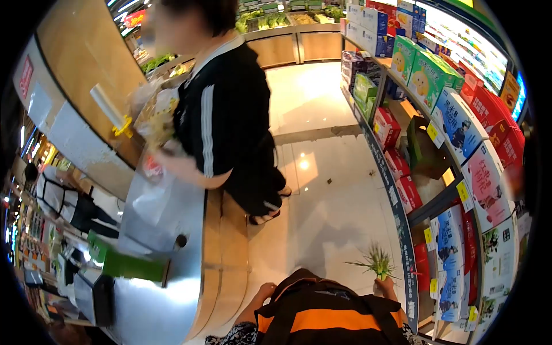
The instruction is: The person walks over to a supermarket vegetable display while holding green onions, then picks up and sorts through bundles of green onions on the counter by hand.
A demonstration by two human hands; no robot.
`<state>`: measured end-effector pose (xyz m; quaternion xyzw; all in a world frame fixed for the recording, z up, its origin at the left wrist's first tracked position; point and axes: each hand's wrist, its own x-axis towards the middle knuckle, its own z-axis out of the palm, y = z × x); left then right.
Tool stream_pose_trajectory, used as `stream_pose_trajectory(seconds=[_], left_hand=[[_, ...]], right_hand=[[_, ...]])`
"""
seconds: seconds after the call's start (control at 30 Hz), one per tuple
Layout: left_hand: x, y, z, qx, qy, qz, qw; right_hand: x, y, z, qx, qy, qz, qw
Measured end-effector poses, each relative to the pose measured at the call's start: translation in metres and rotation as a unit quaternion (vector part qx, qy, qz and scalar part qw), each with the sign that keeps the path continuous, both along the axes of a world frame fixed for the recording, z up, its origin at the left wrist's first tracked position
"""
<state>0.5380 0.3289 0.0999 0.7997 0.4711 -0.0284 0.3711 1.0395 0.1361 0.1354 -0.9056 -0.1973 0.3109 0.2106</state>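
Observation:
My right hand (pixel 386 287) is closed around a bunch of thin green scallions (pixel 379 263), whose leaf tips fan out ahead of it over the floor. My left hand (pixel 266 291) is by the other side of the black and orange bag or garment (pixel 328 322) at my front. Its fingers look curled, and whatever they hold, if anything, is hidden.
A person in black (pixel 230 115) stands ahead at the metal-topped counter (pixel 190 241), with plastic-bagged goods (pixel 155 164) at their hands. A green device (pixel 129 261) sits on the counter. Shelves of boxed drinks (pixel 454 123) line the right. The tiled floor (pixel 322 213) runs between.

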Motion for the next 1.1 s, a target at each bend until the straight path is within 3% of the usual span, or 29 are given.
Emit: stream_pose_trajectory(seconds=[0.07,0.13,0.23,0.3,0.33,0.37,0.4,0.43,0.47,0.53,0.6,0.67,0.73,0.8,0.83,0.9,0.93,0.97,1.0,1.03,1.1], left_hand=[[0.016,0.017,0.007,-0.186,0.014,0.129,0.974],[0.025,0.055,-0.024,-0.110,0.175,-0.212,0.955],[0.042,0.111,-0.106,-0.034,0.215,-0.294,0.931],[0.068,0.157,-0.096,0.012,0.182,-0.293,0.939],[0.081,0.187,-0.085,0.054,0.151,-0.285,0.945],[0.097,0.213,-0.102,-0.085,0.097,-0.048,0.990],[0.104,0.236,-0.102,-0.082,0.099,-0.053,0.990],[0.120,0.263,-0.087,-0.197,0.034,0.074,0.977],[0.138,0.292,-0.072,-0.306,-0.034,0.198,0.931],[0.180,0.343,-0.034,-0.317,-0.036,0.206,0.925],[0.217,0.384,0.009,-0.219,0.013,0.157,0.963],[0.251,0.420,0.024,-0.236,0.014,0.214,0.948],[0.277,0.460,0.025,-0.266,-0.051,0.286,0.919],[0.299,0.493,0.019,-0.273,-0.068,0.282,0.917],[0.310,0.512,0.017,-0.272,-0.083,0.286,0.915],[0.315,0.534,-0.019,-0.254,-0.093,0.244,0.931],[0.303,0.548,-0.066,-0.127,-0.066,0.172,0.975],[0.308,0.557,-0.067,-0.096,-0.032,0.138,0.985],[0.315,0.570,-0.056,-0.096,0.006,0.140,0.985],[0.323,0.580,-0.049,-0.103,0.031,0.152,0.982],[0.341,0.611,-0.033,-0.132,0.059,0.204,0.968]], right_hand=[[0.012,0.026,-0.006,0.039,0.108,-0.036,0.993],[0.029,0.049,-0.036,-0.060,0.041,0.030,0.997],[0.060,0.088,-0.072,-0.108,0.011,0.066,0.992],[0.094,0.100,-0.097,-0.121,0.031,0.080,0.989],[0.103,0.112,-0.095,-0.130,0.035,0.063,0.989],[0.112,0.128,-0.085,-0.147,0.041,0.039,0.987],[0.118,0.144,-0.075,-0.163,0.048,0.013,0.985],[0.127,0.164,-0.067,-0.172,0.050,-0.006,0.984],[0.135,0.184,-0.061,-0.178,0.054,-0.020,0.982],[0.154,0.227,-0.051,-0.182,0.059,-0.043,0.981],[0.173,0.270,-0.046,-0.188,0.066,-0.066,0.978],[0.193,0.328,-0.025,-0.193,0.074,-0.066,0.976],[0.212,0.400,0.031,-0.210,0.084,-0.020,0.974],[0.241,0.456,0.032,-0.214,0.085,0.008,0.973],[0.264,0.483,0.024,-0.155,0.100,0.023,0.983],[0.308,0.535,-0.016,-0.112,0.087,0.075,0.987],[0.328,0.574,-0.026,-0.051,0.062,0.097,0.992],[0.345,0.609,-0.038,0.008,0.036,0.119,0.992],[0.367,0.649,-0.060,-0.023,0.035,0.083,0.996],[0.381,0.696,-0.040,-0.060,0.076,0.075,0.992],[0.399,0.780,-0.004,0.015,0.021,0.163,0.986]])
